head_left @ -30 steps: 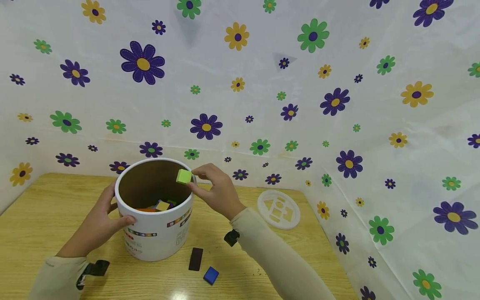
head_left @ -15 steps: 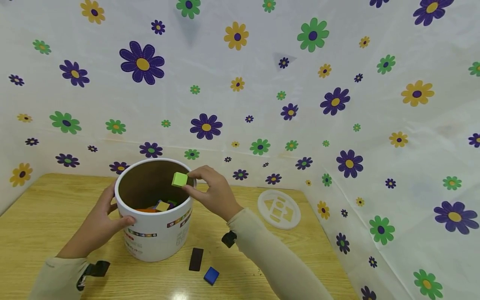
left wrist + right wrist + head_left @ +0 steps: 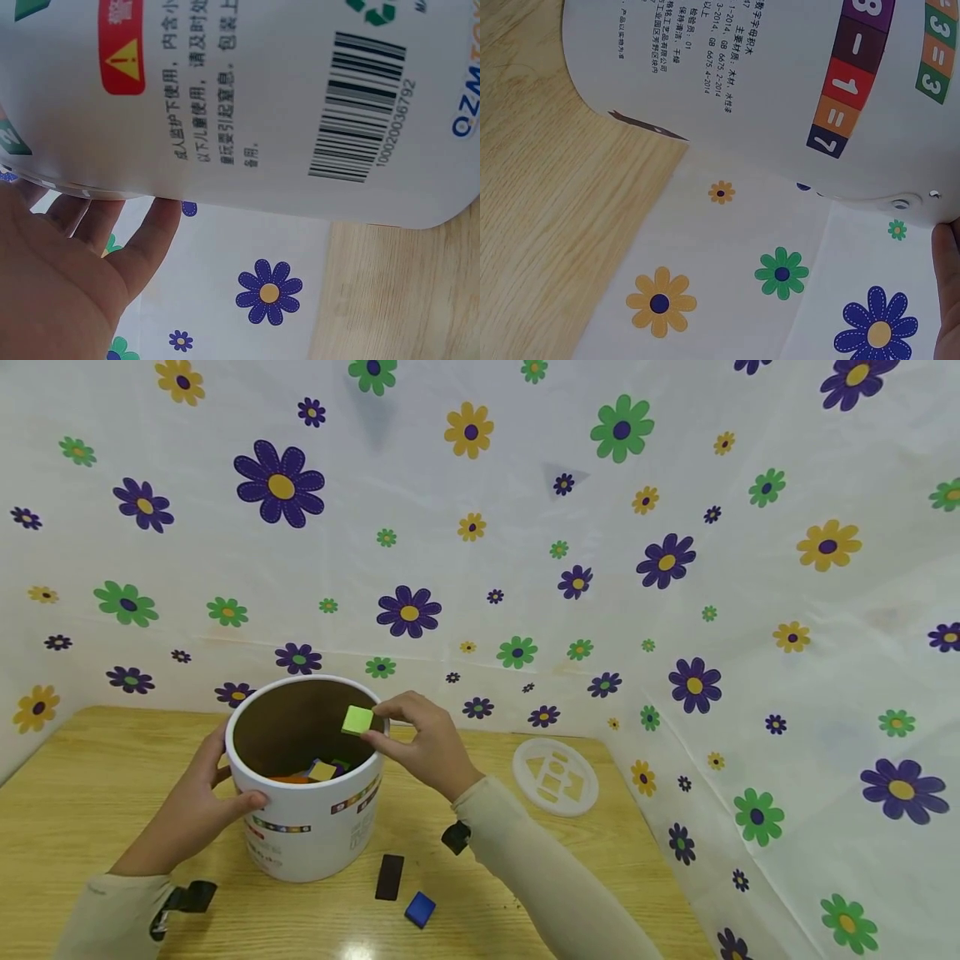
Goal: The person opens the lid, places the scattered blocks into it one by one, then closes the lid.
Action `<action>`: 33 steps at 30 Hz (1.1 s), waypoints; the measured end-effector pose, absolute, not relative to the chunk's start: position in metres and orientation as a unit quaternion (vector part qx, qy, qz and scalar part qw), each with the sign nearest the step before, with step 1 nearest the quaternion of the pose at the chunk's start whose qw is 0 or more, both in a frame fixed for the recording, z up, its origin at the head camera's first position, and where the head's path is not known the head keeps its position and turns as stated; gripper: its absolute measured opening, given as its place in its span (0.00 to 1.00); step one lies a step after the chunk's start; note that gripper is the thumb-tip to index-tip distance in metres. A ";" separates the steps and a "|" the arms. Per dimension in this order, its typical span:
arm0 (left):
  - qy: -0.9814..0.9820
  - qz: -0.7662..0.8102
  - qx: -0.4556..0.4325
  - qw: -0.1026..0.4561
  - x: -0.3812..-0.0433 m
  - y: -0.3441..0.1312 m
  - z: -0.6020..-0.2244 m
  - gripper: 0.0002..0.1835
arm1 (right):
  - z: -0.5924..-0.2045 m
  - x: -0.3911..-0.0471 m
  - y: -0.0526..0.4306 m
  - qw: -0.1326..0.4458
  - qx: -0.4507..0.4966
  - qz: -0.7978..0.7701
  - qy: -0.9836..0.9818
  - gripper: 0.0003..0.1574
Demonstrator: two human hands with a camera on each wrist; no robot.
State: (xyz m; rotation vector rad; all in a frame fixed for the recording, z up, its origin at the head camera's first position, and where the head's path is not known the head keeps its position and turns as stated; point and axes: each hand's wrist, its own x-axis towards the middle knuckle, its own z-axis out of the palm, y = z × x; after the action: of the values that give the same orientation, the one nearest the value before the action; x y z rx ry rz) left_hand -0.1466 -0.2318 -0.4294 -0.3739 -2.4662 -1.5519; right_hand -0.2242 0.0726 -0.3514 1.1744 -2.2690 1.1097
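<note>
A white bucket (image 3: 315, 827) with printed labels stands upright on the wooden table, its top uncovered. My left hand (image 3: 183, 806) grips the bucket's left side near the rim, thumb on the front and fingers round the side; the left wrist view shows the fingertips against the wall. At the right of the opening, my right hand (image 3: 427, 747) pinches a lime-green block (image 3: 357, 720) between thumb and fingers, held over the inside of the bucket. Deep inside lie several blocks, among them a pale yellow block (image 3: 322, 772) and an orange piece (image 3: 288, 780).
In front of the bucket, a dark brown block (image 3: 389, 877) and a blue block (image 3: 420, 910) lie on the table (image 3: 480, 885). A round white lid (image 3: 517, 777) with shaped cutouts lies at the back right. Flower-printed sheeting (image 3: 525, 510) rises behind and at the right.
My right hand has moved slightly left and down, carrying the lime-green block further in over the bucket's opening. The left hand keeps its grip in the same place.
</note>
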 end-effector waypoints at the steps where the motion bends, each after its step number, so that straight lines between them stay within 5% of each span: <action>1: -0.835 -0.526 -0.127 0.102 -0.147 -0.232 -0.429 0.56 | -0.351 -0.224 0.073 0.177 0.416 0.393 -0.801 0.15; 10: -0.834 -0.528 -0.129 0.101 -0.148 -0.233 -0.429 0.56 | -0.355 -0.226 0.075 0.174 0.413 0.405 -0.796 0.16; 21: -0.836 -0.525 -0.123 0.102 -0.148 -0.232 -0.429 0.56 | -0.365 -0.223 0.105 0.125 0.417 0.355 -0.827 0.32; 25: -0.835 -0.525 -0.124 0.104 -0.147 -0.231 -0.429 0.56 | -0.381 -0.225 0.127 0.115 0.406 0.331 -0.844 0.29; 33: -0.833 -0.528 -0.123 0.106 -0.147 -0.231 -0.429 0.56 | -0.420 -0.219 0.152 -0.076 0.443 0.298 -0.842 0.20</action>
State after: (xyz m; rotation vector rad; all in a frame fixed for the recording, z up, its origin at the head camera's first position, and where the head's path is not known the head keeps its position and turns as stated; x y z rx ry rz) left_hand -0.1466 -0.2306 -0.4288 -0.3633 -2.4546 -1.5564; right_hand -0.2186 0.1517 -0.4200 1.4621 -2.7821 0.9842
